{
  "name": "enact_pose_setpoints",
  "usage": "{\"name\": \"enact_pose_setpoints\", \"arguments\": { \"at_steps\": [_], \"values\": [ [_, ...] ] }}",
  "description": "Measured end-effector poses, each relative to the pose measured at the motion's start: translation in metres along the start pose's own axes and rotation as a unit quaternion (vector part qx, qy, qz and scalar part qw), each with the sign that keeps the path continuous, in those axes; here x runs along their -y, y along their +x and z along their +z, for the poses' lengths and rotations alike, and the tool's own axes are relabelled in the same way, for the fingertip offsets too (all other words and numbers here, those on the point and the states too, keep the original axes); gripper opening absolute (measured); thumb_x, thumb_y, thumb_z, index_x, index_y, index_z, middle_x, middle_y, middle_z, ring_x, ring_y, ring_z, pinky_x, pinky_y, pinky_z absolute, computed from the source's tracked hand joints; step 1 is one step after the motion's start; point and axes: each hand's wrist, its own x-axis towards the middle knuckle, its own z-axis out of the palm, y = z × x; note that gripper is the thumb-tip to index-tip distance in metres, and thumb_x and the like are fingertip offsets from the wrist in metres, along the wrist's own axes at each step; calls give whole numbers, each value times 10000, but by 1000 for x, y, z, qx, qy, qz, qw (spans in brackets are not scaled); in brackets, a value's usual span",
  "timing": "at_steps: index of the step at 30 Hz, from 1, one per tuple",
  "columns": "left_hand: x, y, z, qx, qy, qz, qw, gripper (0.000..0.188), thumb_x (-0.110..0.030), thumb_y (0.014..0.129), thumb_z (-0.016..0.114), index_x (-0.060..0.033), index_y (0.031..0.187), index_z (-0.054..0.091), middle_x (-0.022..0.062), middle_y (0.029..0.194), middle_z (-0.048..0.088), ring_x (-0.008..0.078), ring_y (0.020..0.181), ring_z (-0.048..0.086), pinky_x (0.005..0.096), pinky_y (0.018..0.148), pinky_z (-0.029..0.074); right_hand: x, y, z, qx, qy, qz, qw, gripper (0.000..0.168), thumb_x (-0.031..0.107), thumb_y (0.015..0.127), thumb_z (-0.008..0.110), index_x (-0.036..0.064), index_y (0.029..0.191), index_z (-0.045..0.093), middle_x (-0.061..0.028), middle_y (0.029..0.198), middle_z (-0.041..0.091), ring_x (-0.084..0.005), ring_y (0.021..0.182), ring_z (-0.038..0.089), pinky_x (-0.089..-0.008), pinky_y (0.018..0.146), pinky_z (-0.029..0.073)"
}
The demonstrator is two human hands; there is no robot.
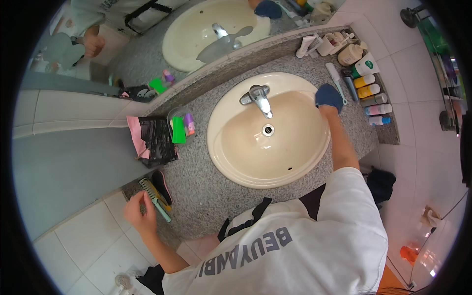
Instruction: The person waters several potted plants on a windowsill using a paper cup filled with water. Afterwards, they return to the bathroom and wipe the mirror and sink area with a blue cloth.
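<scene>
A dark blue cloth or mitt (327,99) is held in my right hand (324,109) at the right rim of the cream oval sink (239,179); the cloth hides the fingers. My left hand (140,215), loosely curled with thumb and forefinger apart, holds nothing visible. It hovers beside a mint-green comb (162,211); whether they touch cannot be told. A yellowish comb (159,195) and a black brush-like item with a pink edge (161,187) lie by it. The chrome faucet (260,99) points over the drain (268,129). No running water shows.
Bottles and tubes line the right wall, among them a cream pump bottle (350,55). Nearby lies a pale-handled brush (336,83). At left stand a black-and-pink pouch (158,142) and a clear bowl (176,111) holding a green item (179,129). A mirror (140,48) rises behind.
</scene>
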Motion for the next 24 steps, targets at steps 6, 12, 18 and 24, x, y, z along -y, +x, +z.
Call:
{"name": "enact_pose_setpoints", "arguments": {
  "at_steps": [6,12,18,24],
  "values": [
    [2,5,3,2,-11,-16,1000,51,-27,842,685,-30,886,659,76,693,610,202,585,565,318,581,434,-27,-10,88,134,87,-95,982,592,320,936,520,-16,1413,424,-214,1457,437,-376,1361,382,-442,1166,232],
    [-37,68,-8,-21,7,101,995,64,-7,830,685,-24,886,659,76,706,609,197,583,551,316,581,429,119,16,67,2,124,-183,975,514,246,881,511,38,1350,494,-219,1340,522,-381,1255,476,-461,1106,314],
    [-26,51,-1,2,-15,69,997,61,-21,842,682,-11,896,656,85,714,621,193,583,559,309,567,440,57,0,81,-17,23,-9,1000,556,190,895,464,30,1426,416,-220,1419,460,-377,1342,404,-507,1162,215],
    [-1,5,4,20,-39,-34,998,69,-67,892,660,2,899,656,81,702,609,166,590,560,295,556,444,-2,-97,61,50,-113,6,992,570,161,914,455,-4,1454,375,-230,1478,395,-407,1387,335,-532,1167,203]
  ]
}}
